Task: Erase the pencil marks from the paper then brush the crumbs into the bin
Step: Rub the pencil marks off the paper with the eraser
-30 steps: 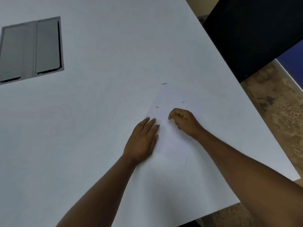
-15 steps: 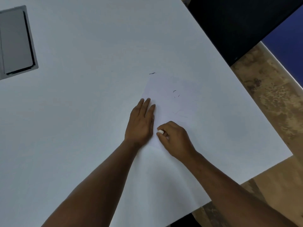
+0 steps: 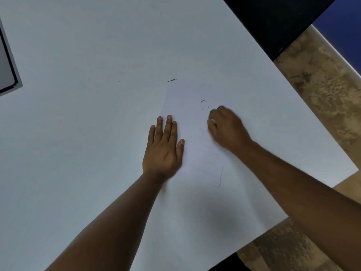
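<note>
Both of our hands are on the paper [image 3: 195, 137], which lies flat on the white table [image 3: 78, 133] near its right edge. Our left hand [image 3: 163, 147] presses its left margin, fingers straight and close together. Our right hand [image 3: 227, 128] is curled, fingertips pinching a small white eraser [image 3: 212, 120]. Dark crumbs [image 3: 203, 104] sit just beyond it, another [image 3: 172, 80] past the top corner.

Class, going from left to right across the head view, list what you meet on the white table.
Grey recessed metal panel → flat left hand on the paper's edge → white lined paper sheet → right hand gripping a small white eraser.
</note>
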Demonstrator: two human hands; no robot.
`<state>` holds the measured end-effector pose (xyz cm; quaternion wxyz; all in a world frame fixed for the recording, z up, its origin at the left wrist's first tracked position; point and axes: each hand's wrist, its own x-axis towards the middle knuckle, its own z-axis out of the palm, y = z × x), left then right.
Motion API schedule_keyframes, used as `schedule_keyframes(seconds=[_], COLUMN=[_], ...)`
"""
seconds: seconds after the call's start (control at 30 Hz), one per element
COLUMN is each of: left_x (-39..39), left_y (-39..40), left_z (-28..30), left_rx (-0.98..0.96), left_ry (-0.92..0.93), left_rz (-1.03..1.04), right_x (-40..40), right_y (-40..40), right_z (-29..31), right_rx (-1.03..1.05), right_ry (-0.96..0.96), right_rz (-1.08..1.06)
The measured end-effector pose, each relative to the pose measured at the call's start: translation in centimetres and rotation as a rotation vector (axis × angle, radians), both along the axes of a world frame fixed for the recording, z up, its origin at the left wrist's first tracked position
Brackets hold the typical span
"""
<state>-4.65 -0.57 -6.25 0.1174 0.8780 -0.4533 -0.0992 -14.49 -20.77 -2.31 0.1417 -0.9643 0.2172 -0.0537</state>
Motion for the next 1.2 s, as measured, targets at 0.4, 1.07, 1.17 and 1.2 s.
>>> schedule_keyframes(seconds=[0.4,1.07,1.17,1.2], left_x=[0.1,-0.1,-0.1,-0.1], left_y=[0.0,0.0,0.0,0.0], left_z=[-0.1,-0.4,-0.2,-0.2], left_rx=[0.012,0.007,0.003,0.001], left_ry=[-0.039,-0.025,-0.017,-0.02], left_rz=[-0.009,-0.021,-0.027,-0.025], right_x=[-2.7,-1.1,-0.8,-0.7], right_y=[9.5,5.2,0.1,-1.4], right_z=[1.6,0.1,-0.4,-0.2], right_rx=[0.241,0.007,-0.196,-0.209], right_ry=[0.0,-0.064,-0.085,-0.063], right_rz=[0.123,0.206,0.091,0.039])
